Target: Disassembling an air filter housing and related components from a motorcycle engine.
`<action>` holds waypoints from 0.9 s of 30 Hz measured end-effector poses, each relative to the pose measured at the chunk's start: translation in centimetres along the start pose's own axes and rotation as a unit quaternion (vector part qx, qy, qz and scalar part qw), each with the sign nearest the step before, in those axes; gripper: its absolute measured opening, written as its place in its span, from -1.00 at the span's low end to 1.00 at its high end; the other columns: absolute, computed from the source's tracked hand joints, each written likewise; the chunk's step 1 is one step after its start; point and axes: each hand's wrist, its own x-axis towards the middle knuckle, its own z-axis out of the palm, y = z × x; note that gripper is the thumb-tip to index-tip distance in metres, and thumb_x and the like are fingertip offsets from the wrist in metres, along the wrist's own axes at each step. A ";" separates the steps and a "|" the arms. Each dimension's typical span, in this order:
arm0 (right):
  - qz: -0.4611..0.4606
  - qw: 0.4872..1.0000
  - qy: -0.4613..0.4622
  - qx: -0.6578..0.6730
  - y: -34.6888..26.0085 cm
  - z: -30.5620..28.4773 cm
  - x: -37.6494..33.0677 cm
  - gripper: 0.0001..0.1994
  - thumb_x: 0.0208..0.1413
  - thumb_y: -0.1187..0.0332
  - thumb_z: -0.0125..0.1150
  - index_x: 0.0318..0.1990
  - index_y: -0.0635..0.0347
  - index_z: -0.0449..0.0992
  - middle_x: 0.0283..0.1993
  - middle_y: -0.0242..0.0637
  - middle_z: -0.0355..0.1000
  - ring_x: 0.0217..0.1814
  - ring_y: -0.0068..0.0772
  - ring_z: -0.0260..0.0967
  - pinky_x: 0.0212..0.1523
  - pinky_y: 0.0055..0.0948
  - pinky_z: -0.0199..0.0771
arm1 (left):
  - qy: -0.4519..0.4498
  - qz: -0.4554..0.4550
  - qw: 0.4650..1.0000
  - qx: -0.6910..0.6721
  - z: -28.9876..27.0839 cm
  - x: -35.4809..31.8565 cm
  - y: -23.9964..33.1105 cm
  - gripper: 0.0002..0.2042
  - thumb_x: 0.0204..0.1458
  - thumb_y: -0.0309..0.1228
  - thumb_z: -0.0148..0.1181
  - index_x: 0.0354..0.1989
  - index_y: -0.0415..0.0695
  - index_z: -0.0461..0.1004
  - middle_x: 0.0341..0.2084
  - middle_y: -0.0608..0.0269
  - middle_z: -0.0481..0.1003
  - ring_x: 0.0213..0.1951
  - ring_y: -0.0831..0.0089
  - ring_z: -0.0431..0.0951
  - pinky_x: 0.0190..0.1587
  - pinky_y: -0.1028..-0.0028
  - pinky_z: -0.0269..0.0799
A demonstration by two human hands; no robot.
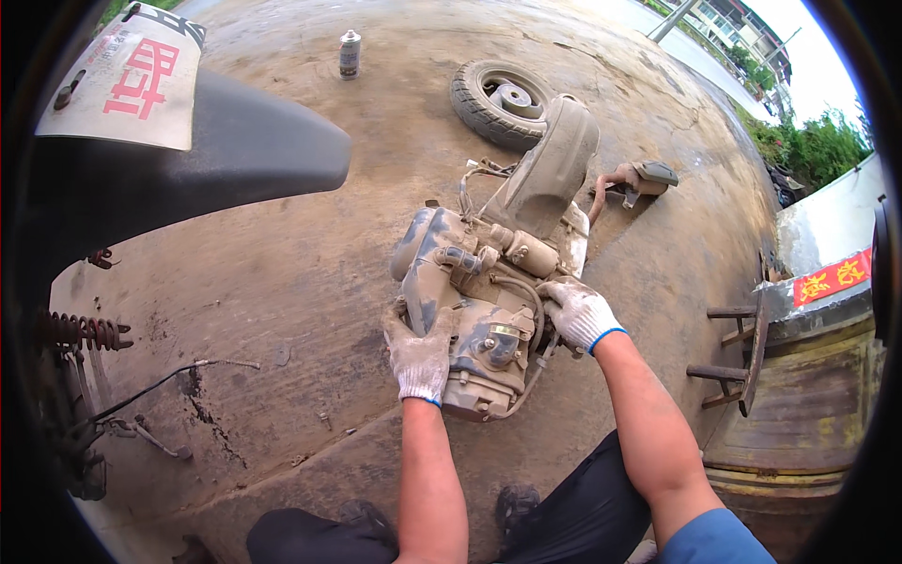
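A mud-caked scooter engine (pixel 484 352) sits on the ground in front of me, with hoses and a carburetor-like part (pixel 526 254) on top. My left hand (pixel 418 357), in a dirty white knit glove, grips the engine's left side, thumb and fingers bent round the casing. On the opposite side my right hand (pixel 578 312), gloved alike, has its fingers curled on the engine's edge near a curved hose (pixel 531 301). The undersides of both grips are hidden. A dusty rear fender (pixel 554 160) rises behind the engine.
A wheel with a tire (pixel 503 103) lies beyond the fender, and a muffler (pixel 648 179) with a rusty pipe is to its right. A spray can (pixel 349 54) stands farther back. At left is the scooter's tail (pixel 254 141) with a shock spring (pixel 89 331); at right, a wooden stool (pixel 752 362).
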 end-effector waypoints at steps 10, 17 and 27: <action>0.016 1.000 -0.003 -0.016 -0.3 0.4 0.0 -0.65 0.37 0.26 0.10 0.21 0.08 0.63 0.20 0.06 0.60 0.27 0.11 0.55 0.32 -0.03 0.53 | -0.005 -0.029 1.000 -0.005 -0.3 -0.3 1.3 -0.16 -0.03 -0.14 0.64 0.35 -0.33 0.36 0.23 -0.28 0.48 0.26 -0.15 0.51 0.38 0.08 0.36; 0.011 1.000 0.006 -0.016 -0.4 0.4 0.2 -0.65 0.35 0.29 0.10 0.20 0.09 0.63 0.17 0.07 0.60 0.27 0.11 0.55 0.31 -0.03 0.54 | 0.008 0.009 1.000 0.015 0.0 0.2 -0.4 -0.23 0.07 -0.23 0.59 0.35 -0.33 0.31 0.16 -0.18 0.57 0.14 0.11 0.61 0.25 0.20 0.49; 0.015 1.000 0.001 -0.012 -0.5 0.6 0.4 -0.65 0.34 0.31 0.10 0.19 0.10 0.63 0.17 0.08 0.60 0.24 0.13 0.57 0.30 -0.02 0.56 | -0.008 -0.004 0.999 -0.053 0.0 0.1 0.0 -0.26 0.05 -0.30 0.60 0.33 -0.31 0.32 0.15 -0.15 0.55 0.15 0.11 0.58 0.26 0.22 0.47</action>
